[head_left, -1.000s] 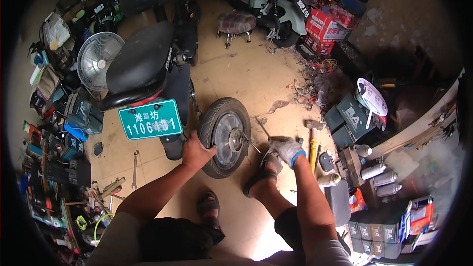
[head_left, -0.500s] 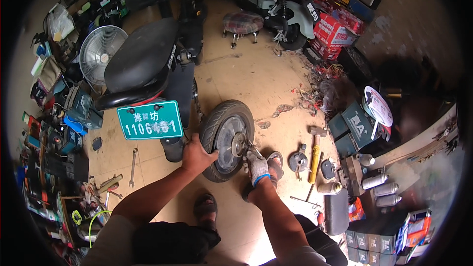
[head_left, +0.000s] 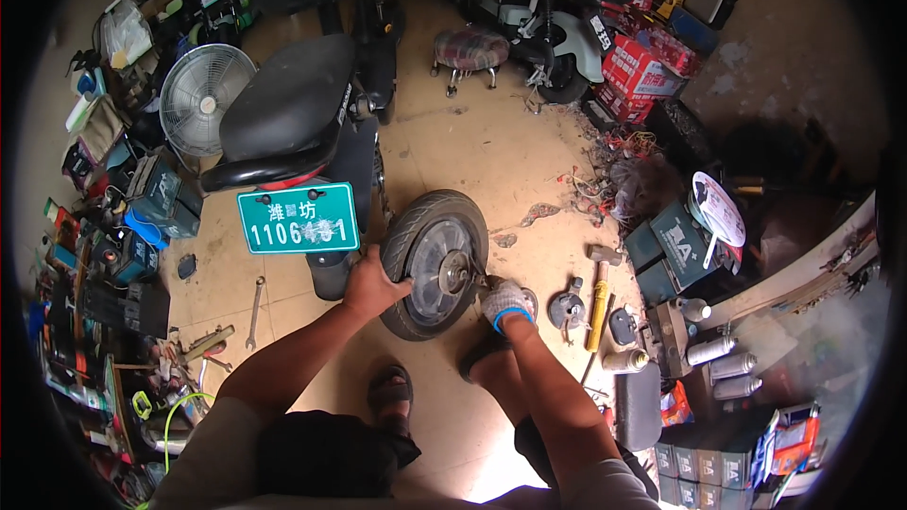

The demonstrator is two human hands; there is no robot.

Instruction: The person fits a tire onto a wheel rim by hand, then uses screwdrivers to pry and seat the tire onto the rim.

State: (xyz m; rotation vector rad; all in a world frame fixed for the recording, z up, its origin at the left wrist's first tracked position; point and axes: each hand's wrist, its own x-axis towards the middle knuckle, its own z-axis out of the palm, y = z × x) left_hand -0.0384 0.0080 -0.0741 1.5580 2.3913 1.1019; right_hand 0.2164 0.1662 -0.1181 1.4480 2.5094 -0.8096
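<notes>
In the head view, a scooter wheel (head_left: 435, 264), a black tyre around a grey hub motor, stands upright on the tan concrete floor (head_left: 491, 156) just behind a black electric scooter (head_left: 298, 118) with a green licence plate (head_left: 299, 218). The bare left hand (head_left: 370, 285) lies against the tyre's left sidewall, fingers (head_left: 397, 289) spread and curved over the rubber, bracing it rather than closing round anything. The right hand (head_left: 504, 304), in a grey work glove with a blue cuff, sits at the wheel's lower right, beside the hub centre; its fingers are curled in toward the axle, but whether they grip a tool or the axle itself cannot be told. So the wheel stands between the two hands, the hub just left of the gloved fingertips.

Right of the wheel, a yellow-handled hammer (head_left: 598, 297) lies on the floor near small round metal parts (head_left: 567, 307). A wrench (head_left: 254, 310) lies left of the person's forearm. A standing fan (head_left: 201, 111) is beside the scooter's seat. The person's sandalled foot (head_left: 389, 395) rests below the wheel.
</notes>
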